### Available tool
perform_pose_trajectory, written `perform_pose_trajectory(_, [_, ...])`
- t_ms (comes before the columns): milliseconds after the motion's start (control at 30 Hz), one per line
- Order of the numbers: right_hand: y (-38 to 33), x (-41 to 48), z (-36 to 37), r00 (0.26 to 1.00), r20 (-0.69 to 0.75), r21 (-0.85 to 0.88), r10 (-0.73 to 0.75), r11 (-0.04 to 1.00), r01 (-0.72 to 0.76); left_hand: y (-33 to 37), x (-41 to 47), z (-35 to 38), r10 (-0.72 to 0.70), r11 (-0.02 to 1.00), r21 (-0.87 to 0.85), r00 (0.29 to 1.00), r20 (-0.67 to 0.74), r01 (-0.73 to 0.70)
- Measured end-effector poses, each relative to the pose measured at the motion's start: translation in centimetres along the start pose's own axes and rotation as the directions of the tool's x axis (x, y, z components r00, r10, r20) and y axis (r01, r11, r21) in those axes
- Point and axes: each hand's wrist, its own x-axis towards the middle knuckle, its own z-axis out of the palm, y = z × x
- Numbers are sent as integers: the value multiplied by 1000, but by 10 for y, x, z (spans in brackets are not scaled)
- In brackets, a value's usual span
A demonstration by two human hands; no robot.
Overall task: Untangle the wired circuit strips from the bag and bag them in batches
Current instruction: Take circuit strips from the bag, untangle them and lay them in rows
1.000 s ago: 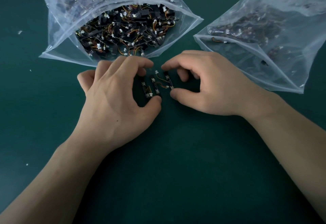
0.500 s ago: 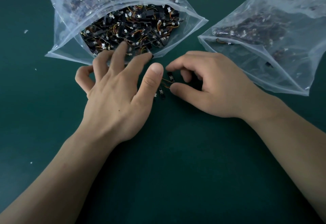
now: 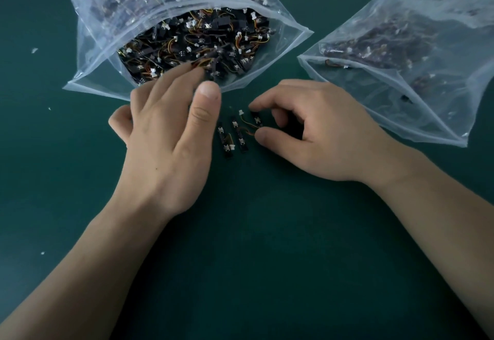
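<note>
Between the forefinger and thumb of the right hand, the outermost circuit strip is pinched by its two ends, flat on the green mat. Just left of that grip, two more strips are laid parallel, with all long axes running away from the person. The left hand, nearer the open bag, is held with fingers straight, touching the tangled pile at the bag's mouth. The next strip is judged to lie just beyond those fingertips.
</note>
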Motion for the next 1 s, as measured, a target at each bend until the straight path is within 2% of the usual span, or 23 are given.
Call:
perform_pose_trajectory(167, [0, 0, 4, 998, -55, 8, -15, 1000, 15, 2, 1, -3, 7, 992, -123, 994, -105, -20])
perform_pose_trajectory(233, [1, -1, 6, 984, -178, 65, -18, 997, 30, 2, -2, -4, 90, 987, -125, 990, -109, -103])
perform_pose_trajectory(333, [0, -2, 4, 923, -382, 131, -44, 986, 101, 4, -5, -4, 274, 955, -100, 960, -54, -278])
perform_pose_trajectory(400, [0, -3, 3, 893, -440, 137, -95, 976, 171, 4, -6, -3, 346, 932, -110, 938, -12, -345])
perform_pose_trajectory(567, [-3, -5, 6, 887, -408, 195, -216, 928, 316, 3, -6, -3, 409, 896, -181, 912, -17, -405])
perform_pose_trajectory(800, [-6, -4, 9, 861, -428, 186, -275, 905, 382, 4, -3, -1, 412, 890, -172, 906, -94, -423])
perform_pose_trajectory(1000, [-8, -4, 10, 864, -419, 230, -279, 888, 398, 5, -4, 1, 313, 919, -197, 936, -159, -341])
